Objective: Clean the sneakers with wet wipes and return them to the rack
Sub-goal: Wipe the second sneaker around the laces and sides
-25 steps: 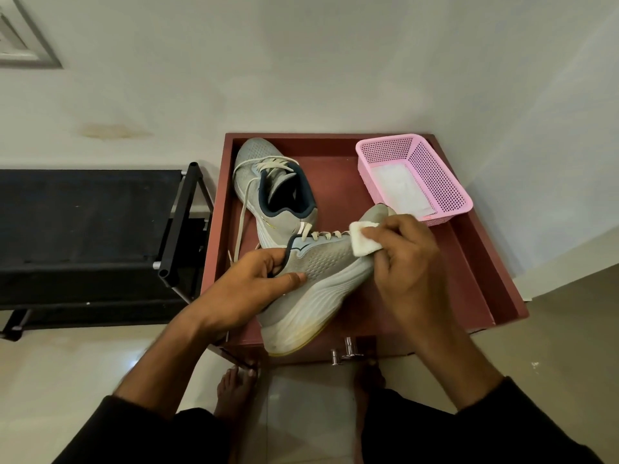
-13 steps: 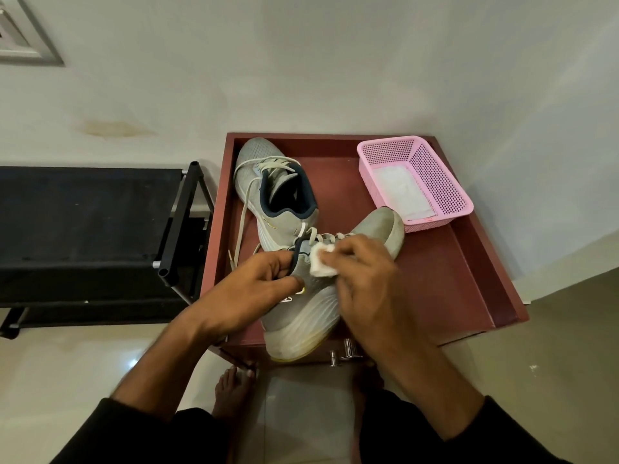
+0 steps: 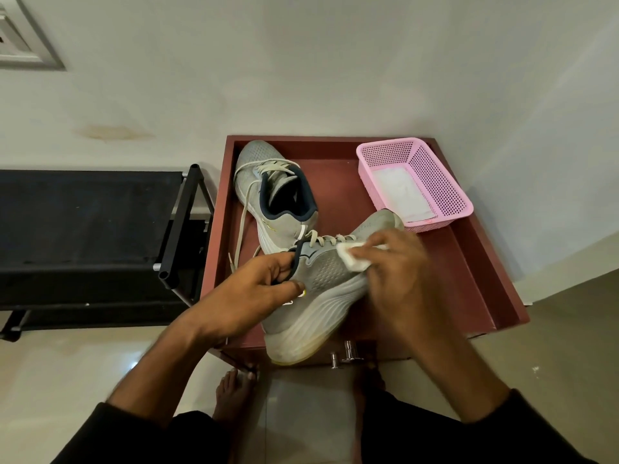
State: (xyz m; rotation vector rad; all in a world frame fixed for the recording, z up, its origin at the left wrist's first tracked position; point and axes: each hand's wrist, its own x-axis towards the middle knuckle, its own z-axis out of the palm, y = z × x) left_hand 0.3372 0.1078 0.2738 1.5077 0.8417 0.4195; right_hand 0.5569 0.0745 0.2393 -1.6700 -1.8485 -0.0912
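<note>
Head-view footage showed a folded white wet wipe [image 3: 353, 259] pinched in the curled fingers of the right hand [image 3: 398, 272] and pressed to the mesh side of a grey knit sneaker with a ribbed white sole [image 3: 321, 296], which was gripped at its dark collar by the left hand [image 3: 261, 289] and tilted over the front edge of a red-brown wooden tray-top [image 3: 469, 262]. A slip over that edge was judged possible if the collar grip were loosened under hard rubbing, and the loose laces could be snagged. Compared with half a second earlier, the wipe had been moved from the collar toward the toe.

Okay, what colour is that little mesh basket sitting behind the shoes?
The basket is pink, seen in the head view, the only one there is.
</note>
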